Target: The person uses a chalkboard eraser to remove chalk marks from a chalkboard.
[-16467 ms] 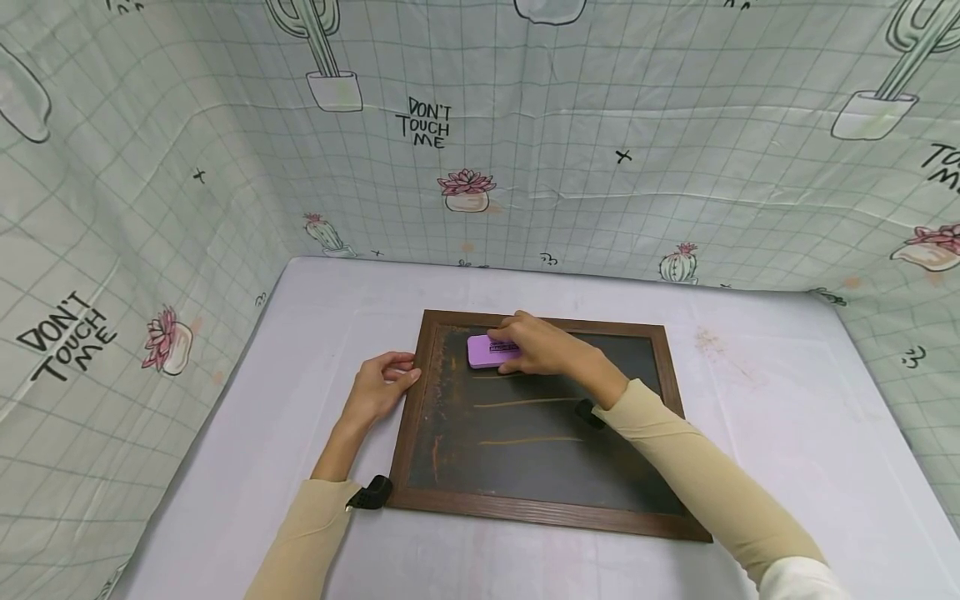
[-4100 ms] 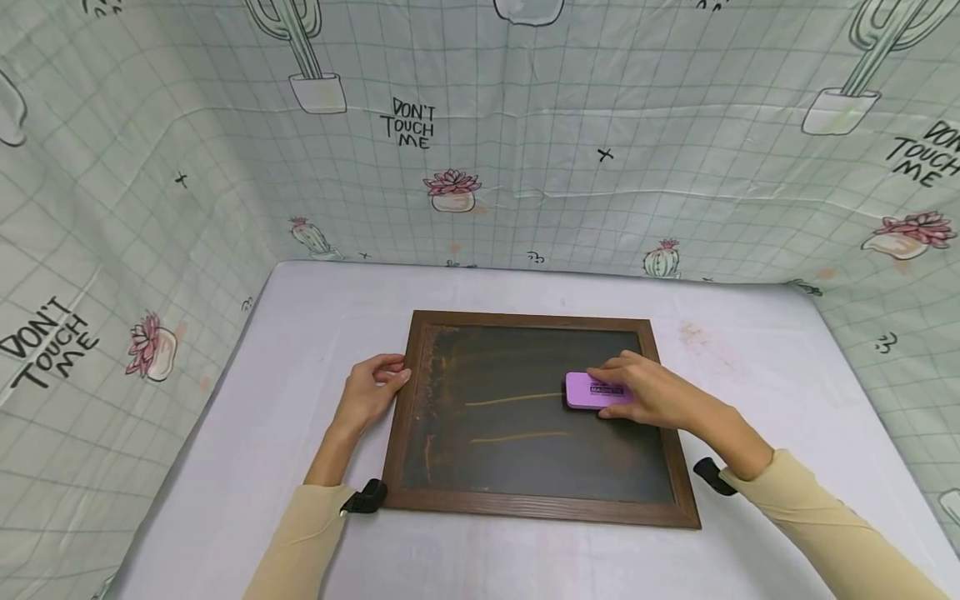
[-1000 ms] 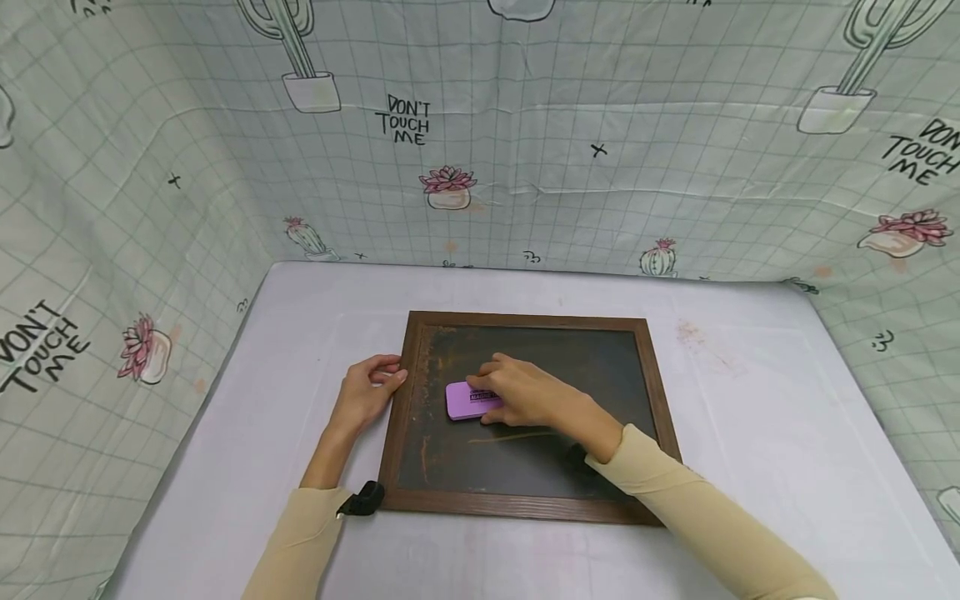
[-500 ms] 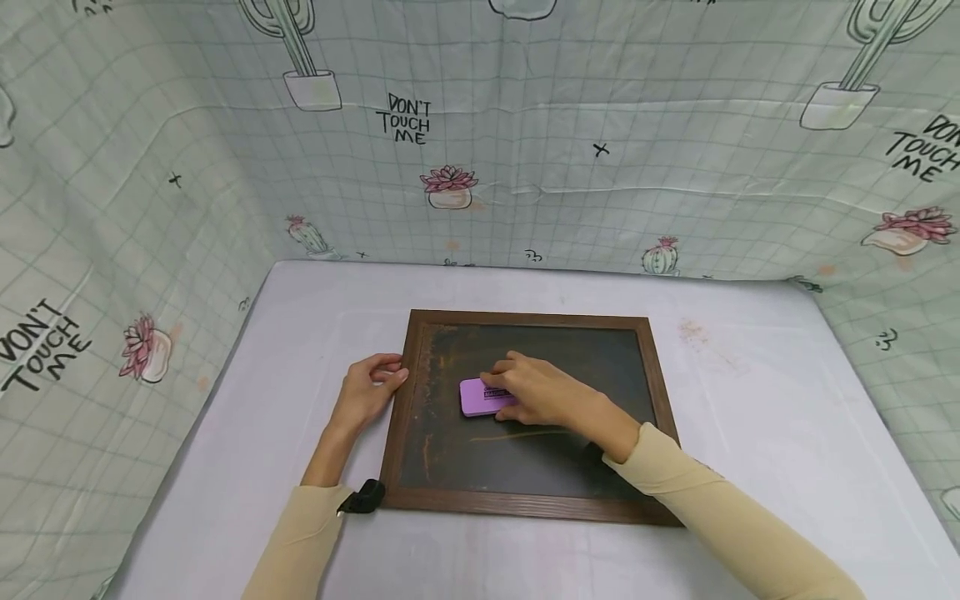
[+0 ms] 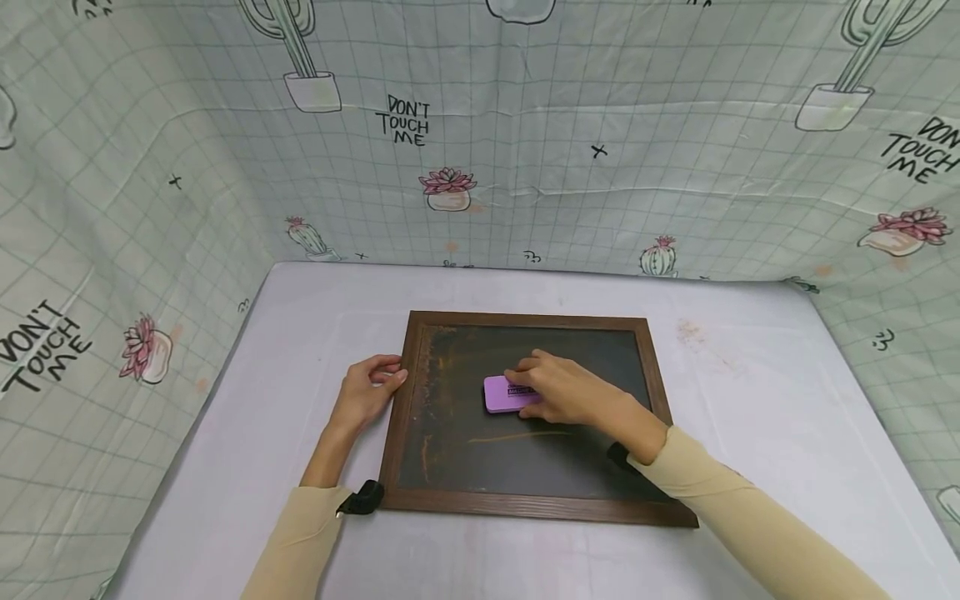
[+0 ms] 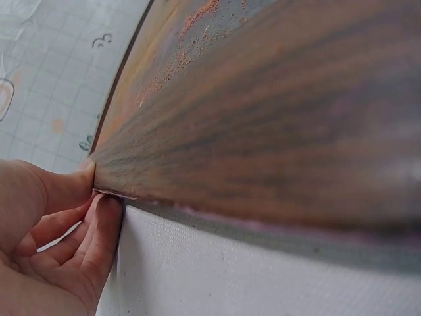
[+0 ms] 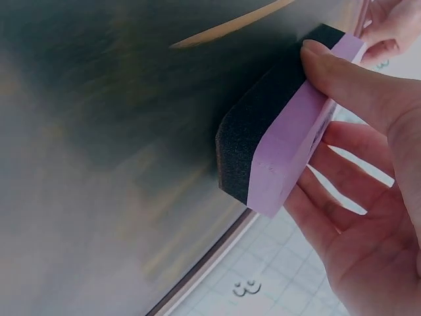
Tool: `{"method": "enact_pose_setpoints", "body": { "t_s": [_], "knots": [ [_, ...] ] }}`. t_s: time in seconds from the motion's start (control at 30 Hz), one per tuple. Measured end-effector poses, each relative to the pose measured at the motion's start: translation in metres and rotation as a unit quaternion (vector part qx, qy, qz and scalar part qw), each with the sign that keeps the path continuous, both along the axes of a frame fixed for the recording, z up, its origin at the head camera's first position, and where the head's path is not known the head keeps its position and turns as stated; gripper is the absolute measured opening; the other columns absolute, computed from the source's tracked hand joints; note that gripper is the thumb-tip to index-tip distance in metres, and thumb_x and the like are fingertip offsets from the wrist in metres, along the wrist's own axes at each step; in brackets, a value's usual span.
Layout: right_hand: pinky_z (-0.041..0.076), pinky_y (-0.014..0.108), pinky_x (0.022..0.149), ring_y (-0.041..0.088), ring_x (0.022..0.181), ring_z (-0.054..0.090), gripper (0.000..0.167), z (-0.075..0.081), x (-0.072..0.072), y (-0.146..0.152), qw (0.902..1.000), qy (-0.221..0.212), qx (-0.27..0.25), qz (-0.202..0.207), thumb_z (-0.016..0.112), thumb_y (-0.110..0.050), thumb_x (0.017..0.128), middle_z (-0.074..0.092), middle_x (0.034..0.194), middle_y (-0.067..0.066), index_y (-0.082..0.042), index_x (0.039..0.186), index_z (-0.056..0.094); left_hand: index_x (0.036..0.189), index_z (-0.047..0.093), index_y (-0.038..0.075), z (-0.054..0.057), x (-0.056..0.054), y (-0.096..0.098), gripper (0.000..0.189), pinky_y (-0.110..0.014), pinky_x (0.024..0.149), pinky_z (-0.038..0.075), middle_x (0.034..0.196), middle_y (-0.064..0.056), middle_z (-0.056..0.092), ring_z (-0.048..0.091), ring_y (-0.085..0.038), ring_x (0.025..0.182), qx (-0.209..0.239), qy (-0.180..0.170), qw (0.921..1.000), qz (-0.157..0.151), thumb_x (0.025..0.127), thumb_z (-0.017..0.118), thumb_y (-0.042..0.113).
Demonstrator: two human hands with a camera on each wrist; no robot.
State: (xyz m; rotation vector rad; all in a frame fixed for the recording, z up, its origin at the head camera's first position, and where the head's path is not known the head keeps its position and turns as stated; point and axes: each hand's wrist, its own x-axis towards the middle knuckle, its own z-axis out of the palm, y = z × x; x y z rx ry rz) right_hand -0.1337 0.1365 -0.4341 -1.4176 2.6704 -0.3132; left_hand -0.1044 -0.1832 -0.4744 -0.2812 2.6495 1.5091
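Observation:
A framed chalkboard (image 5: 555, 467) with a brown wooden rim lies on the table. My right hand (image 5: 573, 389) grips a purple chalkboard eraser (image 5: 501, 395), its dark felt side against the board near the middle. In the right wrist view the thumb presses one long side of the eraser (image 7: 289, 141) and the fingers hold the opposite side. My left hand (image 5: 364, 393) pinches the left rim of the board; in the left wrist view the thumb lies on the rim's edge (image 6: 230, 158) with fingers curled just below. An orange chalk line (image 5: 517, 437) shows below the eraser.
Orange chalk smudges (image 5: 426, 454) mark the board's left side. The white table (image 5: 757, 417) carries a faint reddish stain (image 5: 690, 332) at the right. A patterned cloth backdrop (image 5: 555, 217) closes off the back and both sides.
Of three chalk lines seen earlier, the upper two are wiped away and one is left. The eraser went left across the board, then slid right over the last second. My left hand stays at the rim.

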Motion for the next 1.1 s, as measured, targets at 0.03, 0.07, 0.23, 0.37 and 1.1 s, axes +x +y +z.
{"method": "enact_pose_setpoints", "body": {
  "t_s": [0.03,0.07,0.23,0.37,1.1],
  "knots": [
    [0.055,0.040,0.084,0.028,0.102,0.061,0.051,0.000,0.000,0.002,1.0000,0.000,0.000,-0.002,0.086,-0.022,0.086,0.070,0.117,0.016,0.000,0.128,0.070,0.131,0.064,-0.004,0.000,0.000,0.000,0.035,-0.036,0.084,0.047,0.119,-0.021,0.068,0.064,-0.034,0.107,0.000,0.001,1.0000,0.001,0.100,0.069,0.011],
    [0.055,0.040,0.084,0.028,0.102,0.061,0.051,0.000,0.000,0.005,1.0000,-0.002,0.000,-0.006,0.086,-0.022,0.086,0.070,0.117,0.016,0.000,0.128,0.070,0.131,0.064,-0.004,0.001,0.000,0.001,0.035,-0.036,0.083,0.047,0.119,-0.022,0.068,0.064,-0.034,0.106,0.000,0.002,1.0000,0.001,0.100,0.069,0.011],
    [0.055,0.042,0.084,0.028,0.104,0.061,0.053,0.001,0.000,0.017,0.9996,-0.015,0.003,-0.025,0.086,-0.022,0.086,0.070,0.118,0.016,0.001,0.131,0.069,0.131,0.064,-0.005,0.001,0.000,0.001,0.036,-0.034,0.082,0.046,0.119,-0.022,0.068,0.064,-0.033,0.105,0.001,0.004,1.0000,0.000,0.100,0.069,0.011],
    [0.055,0.042,0.084,0.028,0.104,0.061,0.055,0.003,0.000,0.027,0.9992,-0.016,0.005,-0.036,0.086,-0.022,0.086,0.070,0.119,0.016,0.002,0.131,0.068,0.131,0.064,-0.005,0.001,0.001,0.000,0.035,-0.034,0.082,0.046,0.119,-0.022,0.067,0.064,-0.034,0.105,0.004,0.003,1.0000,0.000,0.100,0.069,0.011],
    [0.055,0.044,0.082,0.031,0.102,0.063,0.054,-0.003,0.009,0.079,0.9971,0.002,-0.027,-0.072,0.088,-0.021,0.082,0.072,0.115,0.019,0.006,0.126,0.070,0.131,0.064,-0.005,0.000,0.000,-0.001,0.035,-0.038,0.087,0.048,0.120,-0.023,0.067,0.064,-0.035,0.108,0.007,0.002,0.9999,-0.007,0.100,0.069,0.011]
  ]
}}
